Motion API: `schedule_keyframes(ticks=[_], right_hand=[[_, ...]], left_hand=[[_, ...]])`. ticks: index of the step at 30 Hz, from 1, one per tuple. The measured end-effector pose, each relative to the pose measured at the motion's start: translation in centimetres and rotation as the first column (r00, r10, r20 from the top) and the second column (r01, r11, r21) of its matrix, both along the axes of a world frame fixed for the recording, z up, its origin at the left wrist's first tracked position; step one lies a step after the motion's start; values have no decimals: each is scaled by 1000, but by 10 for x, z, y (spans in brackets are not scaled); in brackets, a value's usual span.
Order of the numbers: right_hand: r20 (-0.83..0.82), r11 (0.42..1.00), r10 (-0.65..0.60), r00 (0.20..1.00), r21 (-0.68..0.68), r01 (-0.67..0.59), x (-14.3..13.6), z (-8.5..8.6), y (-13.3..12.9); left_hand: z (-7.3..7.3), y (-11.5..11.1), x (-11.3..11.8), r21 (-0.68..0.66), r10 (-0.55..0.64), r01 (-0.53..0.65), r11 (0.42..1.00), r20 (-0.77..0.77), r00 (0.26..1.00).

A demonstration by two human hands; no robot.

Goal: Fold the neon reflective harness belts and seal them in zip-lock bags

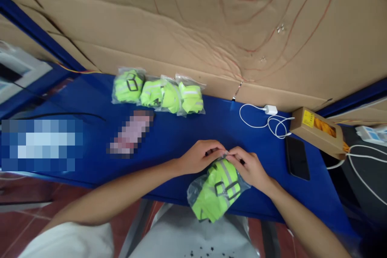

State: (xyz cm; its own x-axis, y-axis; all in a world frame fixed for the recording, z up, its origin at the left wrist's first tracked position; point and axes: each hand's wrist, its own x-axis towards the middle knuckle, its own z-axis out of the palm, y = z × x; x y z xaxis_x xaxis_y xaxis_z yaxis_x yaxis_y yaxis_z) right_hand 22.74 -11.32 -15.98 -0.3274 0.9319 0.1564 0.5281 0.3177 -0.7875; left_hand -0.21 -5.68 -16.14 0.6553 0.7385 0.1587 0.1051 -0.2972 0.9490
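Observation:
Close to my body, at the front edge of the blue table, is a clear plastic bag [196, 187] with a folded neon-yellow reflective strap [211, 197] inside. Dark buckles show through the plastic. My left hand [201, 156] pinches the bag's top edge from the left. From the right, my right hand [246, 165] pinches the same edge, its fingertips almost meeting those of the left. Several similar bagged neon straps [169, 94] lie in a row by the cardboard wall.
A blurred-out flat item [131, 134] lies left of centre, with another blurred patch [45, 145] farther left. To the right are a white charger with cable [271, 109], a black phone [297, 158] and a cardboard box [317, 132]. A marked cardboard panel [181, 28] stands behind the table [181, 129].

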Motion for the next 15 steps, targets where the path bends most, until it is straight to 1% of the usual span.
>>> schedule_keyframes(ticks=[1, 3, 5, 6, 8, 11, 13, 15], right_hand=[[-5, 998, -55, 998, 9, 55, 6, 0, 4], [-52, 974, -222, 974, 33, 223, 19, 0, 15], [-138, 915, -388, 911, 58, 398, 33, 0, 26], [-175, 891, -432, 884, 69, 449, 38, 0, 30], [-226, 866, -463, 857, 91, 492, 44, -1, 36], [-259, 855, -464, 847, 119, 505, 40, -1, 37], [-279, 849, -455, 846, 149, 506, 35, 1, 34], [-271, 831, -446, 853, 230, 507, 32, 3, 30]], left_hand=[[-1, 3, -1, 39, 29, -29, 999, -3, 1000], [-4, 12, -4, 81, 95, -93, 992, -14, 995], [-6, 21, -7, 91, 129, -126, 988, -36, 991], [-6, 24, -8, 100, 128, -123, 987, -49, 991], [-6, 27, -9, 133, 110, -99, 986, -72, 991], [-5, 22, -7, 189, 117, -96, 977, -103, 988], [-6, 19, -6, 211, 177, -152, 966, -104, 979], [-9, 23, -5, 226, 291, -266, 937, -86, 953]])
